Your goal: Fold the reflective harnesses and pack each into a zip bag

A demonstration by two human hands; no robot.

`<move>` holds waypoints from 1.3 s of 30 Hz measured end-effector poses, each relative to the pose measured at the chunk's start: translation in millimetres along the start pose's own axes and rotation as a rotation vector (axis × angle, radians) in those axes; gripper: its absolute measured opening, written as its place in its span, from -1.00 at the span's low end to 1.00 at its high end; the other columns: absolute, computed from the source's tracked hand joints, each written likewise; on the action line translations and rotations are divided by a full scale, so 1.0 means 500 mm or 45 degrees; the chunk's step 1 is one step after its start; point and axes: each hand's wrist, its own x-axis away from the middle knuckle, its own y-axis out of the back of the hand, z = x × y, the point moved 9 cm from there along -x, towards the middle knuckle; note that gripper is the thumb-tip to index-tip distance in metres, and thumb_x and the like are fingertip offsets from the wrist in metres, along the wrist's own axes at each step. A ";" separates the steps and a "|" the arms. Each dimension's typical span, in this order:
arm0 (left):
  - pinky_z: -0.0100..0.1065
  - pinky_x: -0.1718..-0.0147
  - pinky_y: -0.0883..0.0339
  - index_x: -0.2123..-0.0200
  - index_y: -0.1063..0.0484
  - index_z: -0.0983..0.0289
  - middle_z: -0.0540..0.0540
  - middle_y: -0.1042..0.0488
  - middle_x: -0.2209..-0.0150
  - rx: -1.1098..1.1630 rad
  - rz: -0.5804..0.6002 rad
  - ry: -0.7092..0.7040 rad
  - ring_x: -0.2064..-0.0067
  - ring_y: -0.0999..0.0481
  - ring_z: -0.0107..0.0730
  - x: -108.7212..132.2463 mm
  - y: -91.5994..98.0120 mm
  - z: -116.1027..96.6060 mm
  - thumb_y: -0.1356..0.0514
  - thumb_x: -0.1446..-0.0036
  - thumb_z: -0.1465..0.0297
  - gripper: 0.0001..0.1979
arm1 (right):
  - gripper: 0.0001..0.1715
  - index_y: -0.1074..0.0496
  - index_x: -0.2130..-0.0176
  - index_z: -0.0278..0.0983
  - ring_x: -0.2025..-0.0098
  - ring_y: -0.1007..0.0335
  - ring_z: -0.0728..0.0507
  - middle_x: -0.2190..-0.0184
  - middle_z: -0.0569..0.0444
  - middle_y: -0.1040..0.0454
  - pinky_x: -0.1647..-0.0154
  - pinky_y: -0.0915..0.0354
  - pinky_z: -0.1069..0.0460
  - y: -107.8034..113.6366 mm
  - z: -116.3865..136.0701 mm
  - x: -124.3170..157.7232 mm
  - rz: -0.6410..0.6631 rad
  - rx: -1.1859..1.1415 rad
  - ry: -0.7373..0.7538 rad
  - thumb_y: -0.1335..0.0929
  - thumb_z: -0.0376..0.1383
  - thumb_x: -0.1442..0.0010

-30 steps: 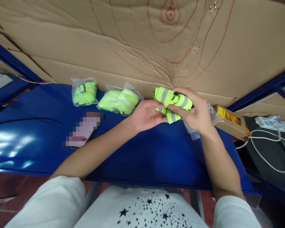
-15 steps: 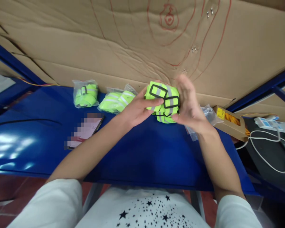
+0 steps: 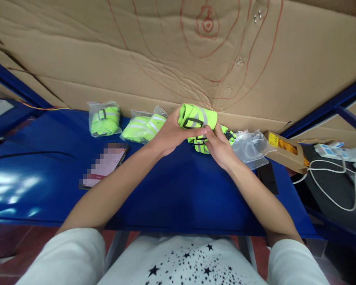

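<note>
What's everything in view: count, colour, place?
strap bundle: 1, lime, centre
bagged bundles: 2+, lime, left
clear bag: 1+, colourless, right
pixelated device: 1, pinkish, left
flat device: 1, black, right
carton: 1, brown, right
cable: 1, black, left
cord: 1+, white, far right
beams: 2+, blue, sides
cardboard: 1+, brown, behind
table: 1, blue, beneath
floor: 1, red, below
shirt: 1, white, bottom
left hand: 1, bare, gripping bundle
right hand: 1, bare, gripping bundle

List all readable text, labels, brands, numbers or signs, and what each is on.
No legible text.
Yellow label on the cardboard box: printing too small to read.
Phone-like screen: pixelated, unreadable.
Red drawing on the cardboard panel: lines and rings, no words I can make out.
Held neon strap bundle: no lettering visible.
</note>
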 end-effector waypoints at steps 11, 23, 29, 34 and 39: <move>-0.17 -0.04 -0.51 0.17 -0.59 0.27 0.09 -0.68 0.16 0.116 -0.143 0.172 0.06 -0.66 -0.15 0.004 0.030 0.056 -0.65 0.28 0.32 -0.44 | -0.39 -0.61 0.14 -0.30 0.16 -0.57 -0.30 0.23 -0.14 -0.64 0.13 -0.38 -0.11 0.282 -0.104 0.051 0.022 1.453 -0.484 -0.27 0.12 -0.40; -0.18 0.02 -0.57 0.10 -0.64 0.27 0.18 -0.70 0.07 0.169 -0.132 0.508 0.04 -0.70 -0.07 0.158 0.063 0.152 -0.61 0.14 0.32 -0.51 | -0.54 -0.61 -0.11 -0.22 0.00 -0.58 -0.44 0.02 -0.18 -0.63 0.05 -0.43 -0.21 0.316 -0.038 0.215 -0.199 1.685 -0.441 -0.27 -0.11 -0.44; -0.14 0.01 -0.55 0.07 -0.61 0.29 0.19 -0.70 0.11 0.321 0.011 0.607 0.07 -0.70 -0.06 0.196 0.017 0.169 -0.62 0.18 0.32 -0.45 | -0.63 -0.61 -0.05 -0.16 0.26 -0.53 -0.15 0.15 -0.02 -0.62 0.15 -0.48 -0.09 0.170 0.002 0.207 -0.233 0.804 -0.068 -0.40 -0.06 -0.36; -0.20 0.02 -0.54 0.06 -0.57 0.29 0.15 -0.70 0.10 0.343 -0.042 0.700 0.08 -0.69 -0.14 0.214 0.016 0.208 -0.63 0.21 0.36 -0.40 | -0.57 -0.55 0.24 -0.25 0.34 -0.50 -0.07 0.36 0.07 -0.59 0.25 -0.44 0.01 0.059 -0.120 0.194 -0.007 0.002 -0.465 -0.56 0.01 -0.10; -0.19 0.01 -0.53 0.00 -0.55 0.32 0.17 -0.70 0.13 0.449 0.062 0.738 0.10 -0.70 -0.14 0.218 -0.003 0.227 -0.61 0.13 0.35 -0.40 | -0.59 -0.55 0.31 -0.25 0.42 -0.40 -0.02 0.44 0.12 -0.53 0.30 -0.38 0.03 0.032 -0.175 0.215 0.098 -0.316 -0.671 -0.57 0.01 -0.06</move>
